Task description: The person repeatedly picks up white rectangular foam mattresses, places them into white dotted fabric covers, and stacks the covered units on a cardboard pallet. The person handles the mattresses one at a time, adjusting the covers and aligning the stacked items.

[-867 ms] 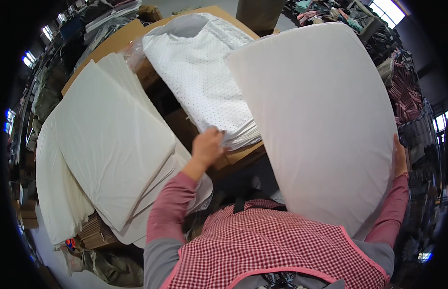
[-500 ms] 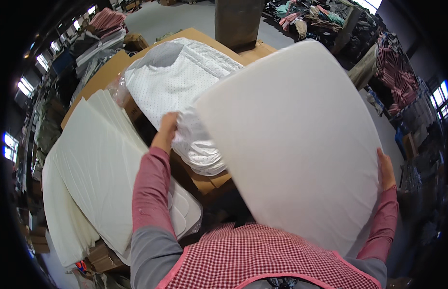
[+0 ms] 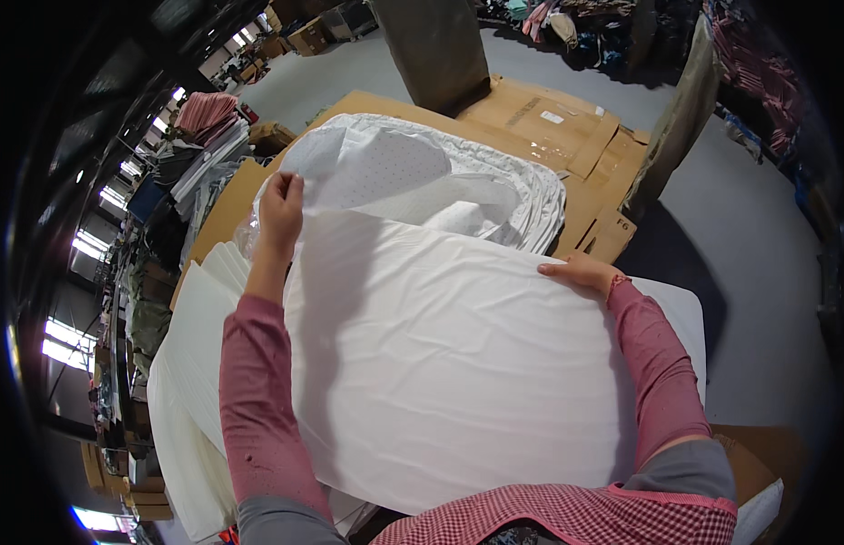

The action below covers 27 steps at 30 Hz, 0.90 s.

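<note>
A large white cloth-covered pad (image 3: 467,372) with rounded corners lies flat before me, its top wrinkled. My right hand (image 3: 585,272) grips the pad's far right edge, thumb on top. At the far left corner, my left hand (image 3: 281,218) pinches the edge of a thin white dotted fabric cover (image 3: 372,168) and holds it lifted. Beneath that cover, a pile of similar dotted fabric pieces (image 3: 542,195) sits beyond the pad, with an opened fold showing in its middle. Whether the left fingers also touch the pad cannot be seen.
Several off-white pads (image 3: 190,336) lean at my left. Flattened cardboard (image 3: 540,123) lies under and beyond the fabric pile. Dark wrapped uprights (image 3: 431,54) stand at the back and right. Heaps of pink cloth (image 3: 207,118) and boxes (image 3: 308,36) lie farther off.
The pad has gone from tilted at my right to flat in front of me. My right hand has moved left to its far edge. My left hand has lifted the dotted cover up and leftward.
</note>
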Each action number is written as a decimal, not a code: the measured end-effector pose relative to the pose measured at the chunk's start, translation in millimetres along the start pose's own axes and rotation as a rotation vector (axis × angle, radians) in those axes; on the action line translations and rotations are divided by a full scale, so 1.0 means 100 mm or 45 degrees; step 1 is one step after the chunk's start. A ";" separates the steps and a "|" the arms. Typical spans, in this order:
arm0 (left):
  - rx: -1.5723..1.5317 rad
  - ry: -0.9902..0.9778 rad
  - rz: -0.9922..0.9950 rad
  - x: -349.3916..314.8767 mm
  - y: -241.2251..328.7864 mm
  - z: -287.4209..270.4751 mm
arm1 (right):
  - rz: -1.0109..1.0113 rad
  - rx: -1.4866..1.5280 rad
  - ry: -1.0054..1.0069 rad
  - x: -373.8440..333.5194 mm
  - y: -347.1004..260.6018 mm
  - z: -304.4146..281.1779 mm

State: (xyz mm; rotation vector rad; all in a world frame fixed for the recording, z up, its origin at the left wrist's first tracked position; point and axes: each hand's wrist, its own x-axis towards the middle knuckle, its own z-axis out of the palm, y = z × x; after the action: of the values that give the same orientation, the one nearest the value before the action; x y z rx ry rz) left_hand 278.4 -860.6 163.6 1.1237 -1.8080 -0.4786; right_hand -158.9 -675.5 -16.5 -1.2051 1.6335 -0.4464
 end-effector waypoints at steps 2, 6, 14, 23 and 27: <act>0.483 -0.151 0.122 -0.43 0.08 -0.21 | 0.009 0.042 -0.038 0.07 0.09 -0.03; 1.101 -0.296 0.272 -1.26 -0.07 -0.66 | 0.170 0.198 0.031 0.10 0.30 -0.34; 1.462 0.088 -0.467 -2.47 -0.70 -0.89 | 0.052 0.158 0.236 0.15 0.49 -0.96; 0.854 -0.817 0.338 -2.88 0.84 0.33 | 0.137 -0.035 0.437 0.18 0.32 -1.25; 0.897 -0.328 0.411 -1.95 0.93 1.32 | 0.029 -0.043 0.408 0.24 -0.13 -1.34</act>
State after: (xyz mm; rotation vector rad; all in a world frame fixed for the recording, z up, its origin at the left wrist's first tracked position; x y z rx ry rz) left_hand 150.4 -665.1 65.9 1.2194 -2.4270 0.2466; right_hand -269.1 -736.1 37.3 -1.1828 1.9310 -0.6243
